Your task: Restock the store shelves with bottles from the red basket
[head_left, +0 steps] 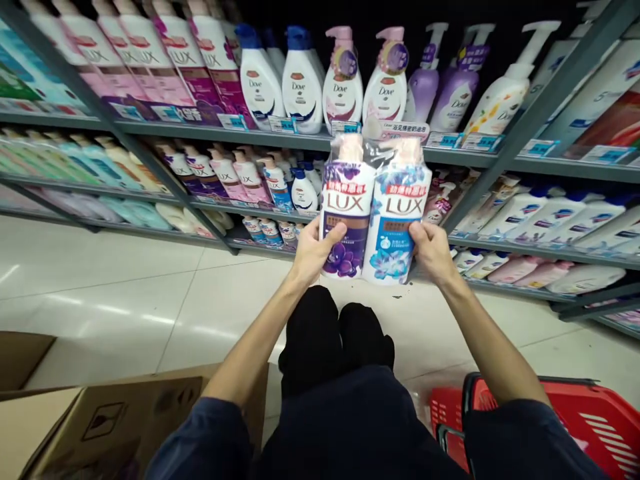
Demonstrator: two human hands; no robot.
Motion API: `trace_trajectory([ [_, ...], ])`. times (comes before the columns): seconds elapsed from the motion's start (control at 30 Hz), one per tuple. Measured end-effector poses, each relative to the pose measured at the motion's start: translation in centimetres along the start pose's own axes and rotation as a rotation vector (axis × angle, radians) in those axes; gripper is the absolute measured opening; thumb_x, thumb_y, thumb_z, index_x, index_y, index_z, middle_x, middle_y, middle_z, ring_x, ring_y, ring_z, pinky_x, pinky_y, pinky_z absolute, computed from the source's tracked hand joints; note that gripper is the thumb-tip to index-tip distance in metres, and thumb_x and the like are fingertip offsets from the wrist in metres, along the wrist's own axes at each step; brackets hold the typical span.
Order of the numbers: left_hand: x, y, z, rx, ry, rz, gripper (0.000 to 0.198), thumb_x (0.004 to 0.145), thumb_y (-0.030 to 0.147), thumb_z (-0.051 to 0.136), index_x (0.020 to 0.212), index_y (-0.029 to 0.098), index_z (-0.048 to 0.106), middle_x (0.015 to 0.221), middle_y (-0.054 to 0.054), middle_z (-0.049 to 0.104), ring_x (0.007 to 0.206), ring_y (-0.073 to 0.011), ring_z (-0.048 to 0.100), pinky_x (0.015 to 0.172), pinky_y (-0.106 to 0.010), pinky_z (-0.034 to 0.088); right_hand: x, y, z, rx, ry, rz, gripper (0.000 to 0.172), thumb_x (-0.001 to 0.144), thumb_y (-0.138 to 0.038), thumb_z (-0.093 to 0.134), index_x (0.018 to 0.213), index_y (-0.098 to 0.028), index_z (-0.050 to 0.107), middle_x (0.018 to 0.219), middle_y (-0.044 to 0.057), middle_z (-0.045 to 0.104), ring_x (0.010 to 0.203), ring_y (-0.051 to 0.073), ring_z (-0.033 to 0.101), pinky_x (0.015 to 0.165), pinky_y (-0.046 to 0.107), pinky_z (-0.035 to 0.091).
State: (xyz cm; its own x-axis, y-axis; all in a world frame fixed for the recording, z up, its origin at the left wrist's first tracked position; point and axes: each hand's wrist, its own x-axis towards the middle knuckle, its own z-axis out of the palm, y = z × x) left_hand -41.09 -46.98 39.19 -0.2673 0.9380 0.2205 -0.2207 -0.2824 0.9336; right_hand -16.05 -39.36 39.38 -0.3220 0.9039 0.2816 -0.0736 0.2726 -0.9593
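Between my two hands is a shrink-wrapped twin pack of LUX body wash, held upright in front of the shelves. Its left bottle [347,217] is purple and white with a purple flower; the right bottle [397,223] is blue and white with blue flowers. My left hand [319,248] grips the purple bottle's side, thumb on the front. My right hand [433,248] grips the blue bottle's side the same way, thumb on its label. The fingers behind the pack are hidden. Clear film is bunched around the pump tops.
Grey shelves [280,138] carry rows of LUX bottles [145,53] and Dove bottles [303,87]. A red shopping basket [575,407] stands on the floor at lower right. Cardboard boxes [135,413] sit at lower left. Pale floor tiles [125,287] lie between.
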Motion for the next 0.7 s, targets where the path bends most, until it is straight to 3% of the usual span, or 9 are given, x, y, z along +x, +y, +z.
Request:
trace_trajectory([
  [0.17, 3.4, 3.7, -0.4, 0.052, -0.081, 0.057, 0.074, 0.091, 0.089, 0.069, 0.117, 0.020, 0.081, 0.111, -0.011, 0.084, 0.126, -0.0343, 0.078, 0.105, -0.049, 0.067, 4.4, -2.5, 2.2, -0.019, 0.077, -0.086, 0.072, 0.083, -0.098, 0.069, 0.090, -0.026, 0.077, 0.085, 0.004, 0.076, 0.087, 0.025, 0.079, 0.069, 0.037, 0.066],
  [0.3, 5.1, 4.3, -0.8, 0.046, -0.125, 0.061, 0.074, 0.091, 0.081, 0.077, 0.130, 0.019, 0.077, 0.126, -0.013, 0.083, 0.138, -0.0360, 0.072, 0.115, -0.052, 0.063, 6.3, -3.9, 2.7, -0.001, 0.044, -0.056, 0.077, 0.081, -0.101, 0.067, 0.093, -0.025, 0.077, 0.085, 0.005, 0.076, 0.086, 0.024, 0.078, 0.069, 0.036, 0.066],
  [0.47, 6.1, 2.9, -1.3, 0.053, -0.135, 0.023, 0.071, 0.093, 0.079, 0.076, 0.129, 0.018, 0.077, 0.126, -0.015, 0.083, 0.133, -0.0346, 0.075, 0.113, -0.053, 0.064, 6.8, -2.7, 2.4, 0.026, 0.009, -0.019, 0.075, 0.081, -0.098, 0.070, 0.096, -0.025, 0.075, 0.091, 0.007, 0.079, 0.093, 0.025, 0.079, 0.075, 0.038, 0.068],
  [0.7, 5.7, -0.8, -2.4, 0.047, -0.169, 0.006, 0.078, 0.085, 0.082, 0.082, 0.131, 0.019, 0.076, 0.125, -0.014, 0.083, 0.125, -0.0324, 0.078, 0.110, -0.047, 0.065, 6.1, 0.2, 1.3, 0.061, -0.079, -0.058, 0.072, 0.083, -0.089, 0.078, 0.119, -0.026, 0.070, 0.121, 0.008, 0.081, 0.115, 0.027, 0.077, 0.105, 0.045, 0.067],
])
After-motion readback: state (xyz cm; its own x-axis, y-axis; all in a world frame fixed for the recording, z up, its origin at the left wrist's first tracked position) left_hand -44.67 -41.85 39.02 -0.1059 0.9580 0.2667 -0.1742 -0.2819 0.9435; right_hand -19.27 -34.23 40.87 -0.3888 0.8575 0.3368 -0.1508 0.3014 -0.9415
